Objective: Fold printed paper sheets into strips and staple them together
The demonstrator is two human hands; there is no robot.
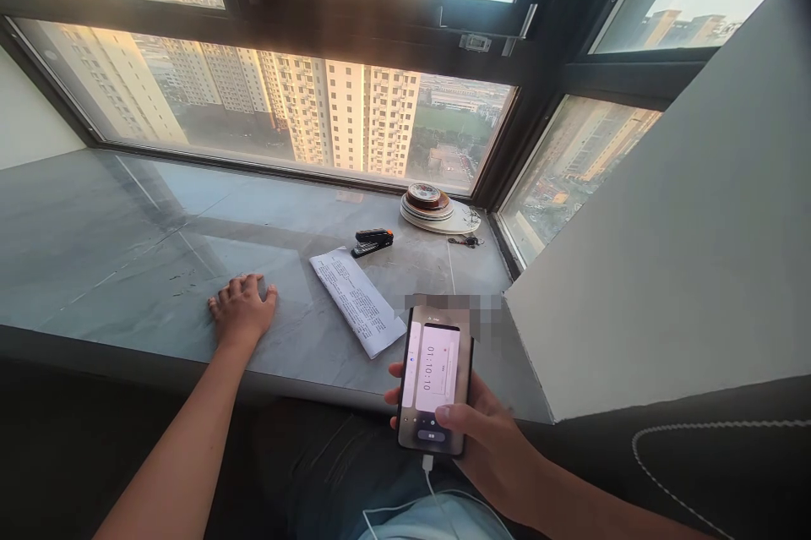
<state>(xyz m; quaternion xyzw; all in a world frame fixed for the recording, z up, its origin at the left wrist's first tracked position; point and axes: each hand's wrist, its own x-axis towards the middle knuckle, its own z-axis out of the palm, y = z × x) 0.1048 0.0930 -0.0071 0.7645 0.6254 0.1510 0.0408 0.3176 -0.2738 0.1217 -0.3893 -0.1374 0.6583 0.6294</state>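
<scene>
My left hand (244, 310) rests palm down on the grey tiled window sill (145, 270), fingers spread, holding nothing. In my right hand (487, 417) is a smartphone (434, 379), held upright with the thumb on the lower part of its lit screen. The screen shows the digits 01:10:10. A white charging cable (429, 466) is plugged into the phone's bottom end. Between the two hands lies a folded sheet of printed paper (358, 302). Just beyond the paper sits a black stapler (372, 242) with an orange-red tip.
A round stacked object with a dial on top (426, 197) stands on a white plate-like base (465, 219) by the window corner. Keys (465, 242) lie in front of it. A white wall (652, 253) closes the right side. Dark-framed windows (253, 92) run along the back.
</scene>
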